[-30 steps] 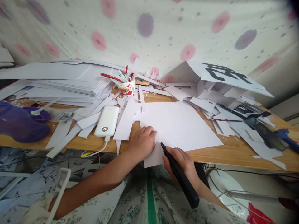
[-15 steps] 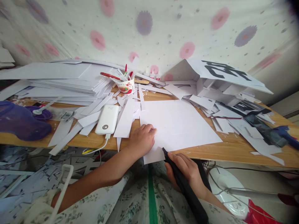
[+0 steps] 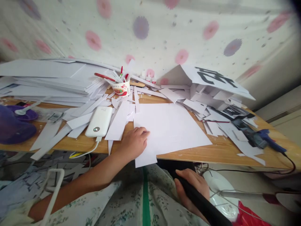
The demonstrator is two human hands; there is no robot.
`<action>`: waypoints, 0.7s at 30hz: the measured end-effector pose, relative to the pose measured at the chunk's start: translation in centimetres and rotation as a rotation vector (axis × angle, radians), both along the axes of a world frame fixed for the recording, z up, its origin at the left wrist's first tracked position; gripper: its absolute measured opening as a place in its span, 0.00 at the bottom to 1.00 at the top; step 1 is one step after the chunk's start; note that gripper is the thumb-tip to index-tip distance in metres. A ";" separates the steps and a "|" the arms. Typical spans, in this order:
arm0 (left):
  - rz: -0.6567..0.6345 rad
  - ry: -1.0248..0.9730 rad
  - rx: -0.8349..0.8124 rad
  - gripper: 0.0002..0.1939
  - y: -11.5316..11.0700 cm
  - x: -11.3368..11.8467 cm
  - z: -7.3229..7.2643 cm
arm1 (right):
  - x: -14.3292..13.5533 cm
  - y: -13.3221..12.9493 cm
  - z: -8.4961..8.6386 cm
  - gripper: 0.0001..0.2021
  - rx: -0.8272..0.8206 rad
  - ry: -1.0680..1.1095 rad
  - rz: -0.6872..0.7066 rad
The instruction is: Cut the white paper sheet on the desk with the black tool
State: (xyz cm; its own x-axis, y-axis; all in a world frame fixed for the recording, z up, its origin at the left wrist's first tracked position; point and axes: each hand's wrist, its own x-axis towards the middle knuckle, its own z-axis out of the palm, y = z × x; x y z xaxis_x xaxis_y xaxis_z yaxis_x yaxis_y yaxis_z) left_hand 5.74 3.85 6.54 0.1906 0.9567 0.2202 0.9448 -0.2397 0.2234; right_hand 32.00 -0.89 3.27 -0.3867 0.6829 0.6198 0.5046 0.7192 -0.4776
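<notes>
A large white cardboard sheet (image 3: 174,127) lies on the wooden table, and a narrow part of it sticks out past the front edge. My left hand (image 3: 135,142) rests on the left side of this sheet with its fingers curled against it. Below the table edge, to the right of the sheet's overhanging part, my right hand (image 3: 194,185) is closed around a long black tool (image 3: 202,201). That tool is apart from the sheet. Its front end is hidden by the hand or against the dark background, and its exact kind cannot be made out.
White cardboard strips (image 3: 118,121) and a white power bank (image 3: 99,121) with a cable lie to the left. A paper cup (image 3: 121,88) of pens and strips stands behind. At the right are a folded cardboard structure (image 3: 211,80), scraps, and a blue-handled tool (image 3: 270,141).
My right hand has drawn the black tool away from the sheet's front edge, down and to the right. The left hand stays on the sheet. The whole view has shifted slightly.
</notes>
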 end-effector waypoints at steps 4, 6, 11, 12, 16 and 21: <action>-0.043 -0.004 -0.020 0.22 -1.5 0.3 0.4 | 0.1 1.4 2.8 0.07 -0.084 0.072 -0.062; -0.117 0.009 -0.061 0.34 -2.6 0.8 0.6 | -0.7 2.3 3.3 0.09 -0.145 0.117 -0.046; -0.202 0.097 -0.224 0.47 -4.3 2.0 0.6 | -3.5 5.7 3.2 0.12 -0.204 0.214 0.002; -0.194 0.111 -0.227 0.45 -4.4 2.0 0.6 | -4.0 6.4 3.1 0.13 -0.216 0.232 0.007; -0.215 0.104 -0.196 0.35 -4.6 1.5 1.0 | -5.2 8.7 2.5 0.13 -0.292 0.290 0.040; -0.274 0.112 -0.144 0.32 -4.9 0.5 1.8 | -5.6 8.9 0.8 0.27 -0.282 0.381 0.019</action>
